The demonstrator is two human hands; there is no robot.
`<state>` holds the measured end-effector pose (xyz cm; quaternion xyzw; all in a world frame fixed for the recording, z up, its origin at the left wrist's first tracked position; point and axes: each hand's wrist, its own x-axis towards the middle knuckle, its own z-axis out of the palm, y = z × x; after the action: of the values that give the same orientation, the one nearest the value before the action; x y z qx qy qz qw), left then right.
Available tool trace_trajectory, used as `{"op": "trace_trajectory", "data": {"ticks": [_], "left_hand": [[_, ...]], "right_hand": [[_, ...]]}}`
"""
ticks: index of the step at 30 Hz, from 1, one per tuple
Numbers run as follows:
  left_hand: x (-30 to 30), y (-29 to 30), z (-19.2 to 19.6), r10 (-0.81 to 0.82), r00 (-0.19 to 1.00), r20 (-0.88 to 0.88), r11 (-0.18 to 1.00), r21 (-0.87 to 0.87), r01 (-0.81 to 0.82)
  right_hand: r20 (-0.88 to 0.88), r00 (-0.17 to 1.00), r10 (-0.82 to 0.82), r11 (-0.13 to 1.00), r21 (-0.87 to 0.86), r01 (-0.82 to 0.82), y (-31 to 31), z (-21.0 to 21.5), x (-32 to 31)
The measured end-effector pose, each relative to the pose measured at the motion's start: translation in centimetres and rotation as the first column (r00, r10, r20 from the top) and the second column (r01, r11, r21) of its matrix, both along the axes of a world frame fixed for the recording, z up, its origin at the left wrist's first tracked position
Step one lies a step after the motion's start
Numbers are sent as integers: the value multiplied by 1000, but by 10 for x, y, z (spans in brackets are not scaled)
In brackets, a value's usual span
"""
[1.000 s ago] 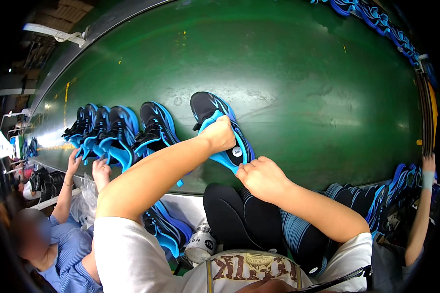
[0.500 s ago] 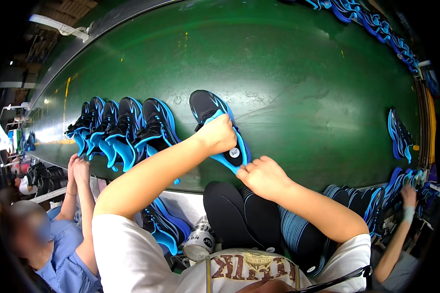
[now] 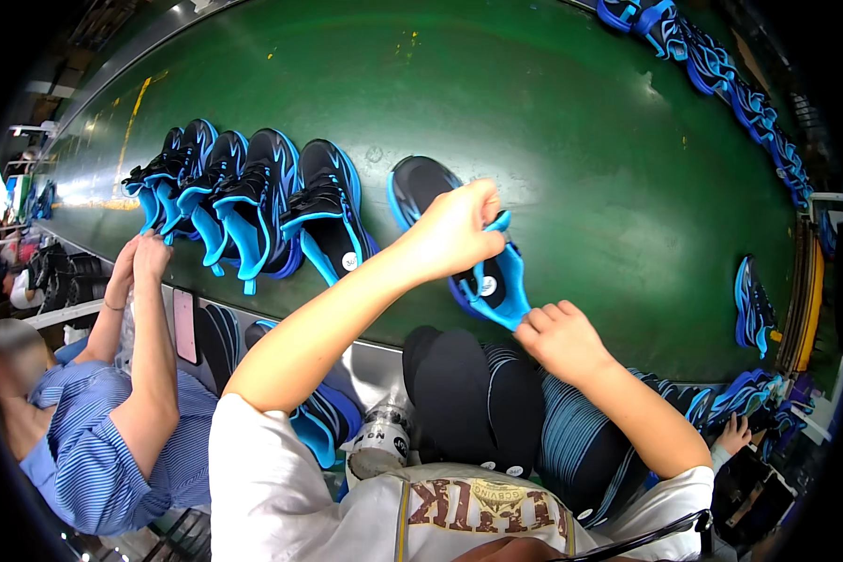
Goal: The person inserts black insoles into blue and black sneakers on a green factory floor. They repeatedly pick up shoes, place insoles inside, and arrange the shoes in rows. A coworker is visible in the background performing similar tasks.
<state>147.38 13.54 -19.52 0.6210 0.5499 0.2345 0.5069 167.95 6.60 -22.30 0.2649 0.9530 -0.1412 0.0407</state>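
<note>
A black and blue sports shoe (image 3: 421, 184) lies on the green table in front of me, toe pointing away. My left hand (image 3: 461, 229) is closed over its middle, with a bit of the light-blue tongue showing beside the fingers. My right hand (image 3: 564, 342) pinches the light-blue heel collar and draws it toward me. Inside the shoe, a round white label (image 3: 488, 286) shows on the dark insole. The laces are hidden under my left hand and forearm.
Similar shoes (image 3: 262, 201) stand in a row at the left, and another shoe (image 3: 751, 304) lies at the right. Black insoles (image 3: 450, 398) and striped ones (image 3: 576, 426) are stacked near me, by a white roll (image 3: 381, 440). A co-worker's hands (image 3: 145, 262) are at the left.
The shoe row and my shoe appear farther right in the view. My left hand has shifted right and slightly up over the shoe; my right hand keeps hold of the heel.
</note>
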Motion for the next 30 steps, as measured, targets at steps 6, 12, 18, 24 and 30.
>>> {"op": "trace_trajectory", "data": {"ticks": [6, 12, 18, 24, 30], "left_hand": [[37, 7, -36, -20, 946, -322, 967, 235, 101], [65, -20, -54, 237, 598, -766, 724, 549, 417], [49, -36, -15, 106, 863, -494, 654, 689, 313], [-7, -158, 25, 57, 994, -96, 836, 548, 5], [-25, -289, -10, 184, 900, -395, 854, 518, 52]], "right_hand": [[-25, 998, -58, 997, 56, 59, 7, 10, 8], [502, 837, -217, 901, -228, 370, 24, -27, -36], [561, 814, -151, 851, -345, 396, 38, -17, -43], [-307, 904, -298, 945, -226, 235, 17, -20, 49], [64, 892, -448, 846, -293, 445, 8, -75, 41]]}}
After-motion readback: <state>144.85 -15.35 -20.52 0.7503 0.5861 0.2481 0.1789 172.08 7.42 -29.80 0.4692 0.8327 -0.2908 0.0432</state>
